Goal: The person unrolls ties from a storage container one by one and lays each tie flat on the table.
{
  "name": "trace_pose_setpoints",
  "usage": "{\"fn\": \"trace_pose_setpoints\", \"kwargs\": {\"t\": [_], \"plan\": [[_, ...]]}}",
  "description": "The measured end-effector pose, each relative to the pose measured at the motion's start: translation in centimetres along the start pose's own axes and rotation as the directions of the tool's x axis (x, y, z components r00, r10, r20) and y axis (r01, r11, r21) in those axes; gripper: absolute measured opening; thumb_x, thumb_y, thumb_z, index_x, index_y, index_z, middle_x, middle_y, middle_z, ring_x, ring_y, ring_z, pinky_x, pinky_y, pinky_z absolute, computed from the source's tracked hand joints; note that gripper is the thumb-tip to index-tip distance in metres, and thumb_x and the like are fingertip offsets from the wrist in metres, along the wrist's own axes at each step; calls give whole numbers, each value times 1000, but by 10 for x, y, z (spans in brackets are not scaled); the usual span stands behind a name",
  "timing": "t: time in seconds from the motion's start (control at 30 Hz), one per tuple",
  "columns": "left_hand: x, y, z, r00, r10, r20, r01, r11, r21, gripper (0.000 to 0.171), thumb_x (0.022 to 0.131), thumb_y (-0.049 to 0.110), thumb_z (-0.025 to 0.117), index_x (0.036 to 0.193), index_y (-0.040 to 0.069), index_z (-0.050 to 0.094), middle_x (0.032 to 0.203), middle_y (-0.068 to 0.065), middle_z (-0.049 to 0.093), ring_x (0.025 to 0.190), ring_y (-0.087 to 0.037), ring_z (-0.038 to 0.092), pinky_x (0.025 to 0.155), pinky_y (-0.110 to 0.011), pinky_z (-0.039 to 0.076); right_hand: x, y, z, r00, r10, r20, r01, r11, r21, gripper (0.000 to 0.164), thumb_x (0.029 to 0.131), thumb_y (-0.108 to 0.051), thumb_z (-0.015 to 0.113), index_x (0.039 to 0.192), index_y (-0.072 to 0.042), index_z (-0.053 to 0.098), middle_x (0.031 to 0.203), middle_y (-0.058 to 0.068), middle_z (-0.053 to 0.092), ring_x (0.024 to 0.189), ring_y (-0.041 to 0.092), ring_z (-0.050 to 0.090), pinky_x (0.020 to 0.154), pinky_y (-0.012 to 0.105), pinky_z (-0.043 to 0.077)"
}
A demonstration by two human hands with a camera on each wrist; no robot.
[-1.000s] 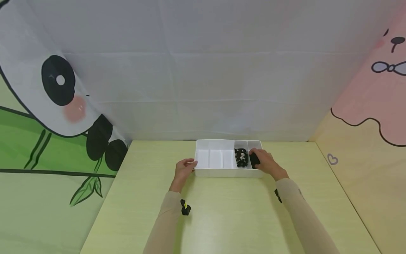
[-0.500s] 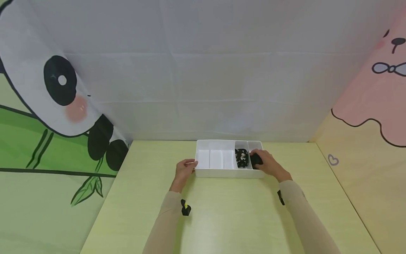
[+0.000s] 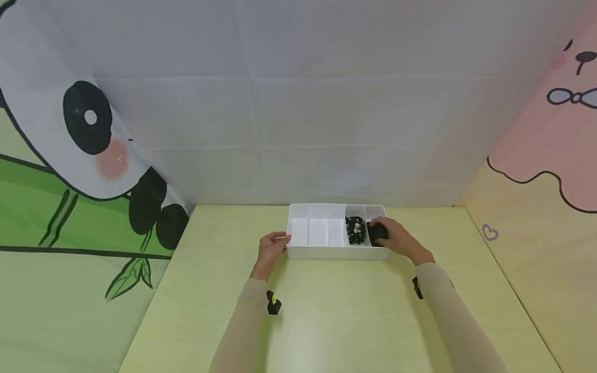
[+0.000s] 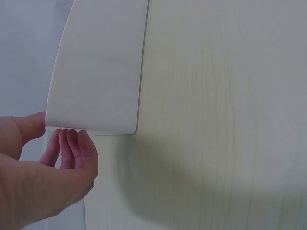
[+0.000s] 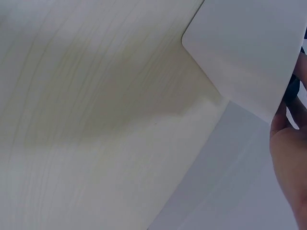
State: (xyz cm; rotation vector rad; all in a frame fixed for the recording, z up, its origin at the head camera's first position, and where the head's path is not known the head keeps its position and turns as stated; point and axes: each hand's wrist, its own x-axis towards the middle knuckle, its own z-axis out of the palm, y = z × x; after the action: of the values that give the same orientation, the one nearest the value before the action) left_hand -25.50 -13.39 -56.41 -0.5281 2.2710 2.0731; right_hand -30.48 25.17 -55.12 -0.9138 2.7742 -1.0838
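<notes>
A white divided tray (image 3: 317,253) stands near the table's far edge. My left hand (image 3: 279,241) holds its left end, thumb on the rim and fingers curled against the outer wall. The left wrist view shows this hand (image 4: 57,143) at the corner of the tray (image 4: 96,72). My right hand (image 3: 381,231) grips a black rolled item (image 3: 375,232) in the rightmost compartment. A black roll with white pattern (image 3: 355,230) lies in the compartment beside it. In the right wrist view the right hand (image 5: 288,139) shows only at the edge, behind the tray wall (image 5: 244,52).
The pale green table (image 3: 326,311) is bare in front of the tray. The tray's three left compartments (image 3: 317,233) hold nothing. Cloth walls with a panda print (image 3: 88,134) and a pink figure (image 3: 550,129) close in the left, back and right.
My right hand has shifted slightly rightward and deeper over the rightmost compartment with the black roll. The left hand and the tray have stayed put.
</notes>
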Motion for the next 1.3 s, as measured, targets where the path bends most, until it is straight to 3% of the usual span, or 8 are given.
{"fn": "trace_pose_setpoints", "kwargs": {"t": [0.23,0.63,0.87,1.3], "plan": [[0,2,0,1000,2,3,-2,1000,-8,31,98,12,71,121,-7,66,105,-17,66,101,-33,65,97,-48,53,1,2,-1,999,-40,-20,41,999,23,44,85,14,74,125,3,60,124,25,63,108,42,61,89,57,51],[0,1,0,1000,5,-3,-5,1000,-7,31,98,13,71,121,-7,66,106,-18,66,104,-35,66,94,-44,55,-4,-12,-8,999,18,-49,-17,999,30,46,86,12,74,128,2,58,131,26,58,123,48,51,102,65,40],[1,0,0,1000,-1,5,1,1000,-20,31,98,13,71,122,-7,66,110,-20,66,109,-37,65,96,-44,54,-6,-15,-13,997,61,-42,-59,997,56,47,88,9,74,130,0,57,134,24,57,124,45,52,101,62,43],[0,-1,1,1000,6,-5,-6,1000,-13,30,98,12,70,121,-7,66,105,-18,66,107,-40,64,98,-49,52,-6,-21,-21,994,23,-110,-27,999,-29,47,86,4,79,128,3,59,130,24,59,122,44,54,102,61,42]]}}
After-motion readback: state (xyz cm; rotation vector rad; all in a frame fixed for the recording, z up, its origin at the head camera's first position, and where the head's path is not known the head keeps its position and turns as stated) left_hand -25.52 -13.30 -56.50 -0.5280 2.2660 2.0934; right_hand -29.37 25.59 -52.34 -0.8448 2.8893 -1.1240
